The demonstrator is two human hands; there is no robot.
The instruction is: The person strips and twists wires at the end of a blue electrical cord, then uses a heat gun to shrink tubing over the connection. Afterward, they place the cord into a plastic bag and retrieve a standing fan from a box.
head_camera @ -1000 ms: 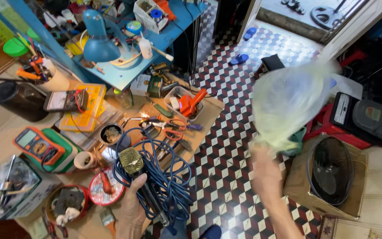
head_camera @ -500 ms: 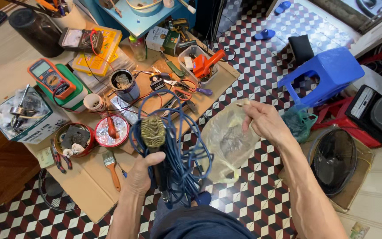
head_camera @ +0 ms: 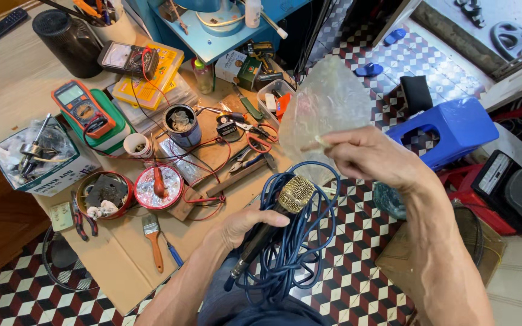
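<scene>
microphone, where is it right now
In the head view, the microphone sits low and centre, held in the left hand with the coiled blue cable, just below the clear plastic bag raised by the right hand.

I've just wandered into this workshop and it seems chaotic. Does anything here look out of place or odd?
Mostly ordinary clutter. The oddest thing: red wires sprawl loose over the cardboard between tins and tools. The left hand holds a microphone with its blue cable coiled; the right hand pinches a crumpled clear plastic bag.
</scene>
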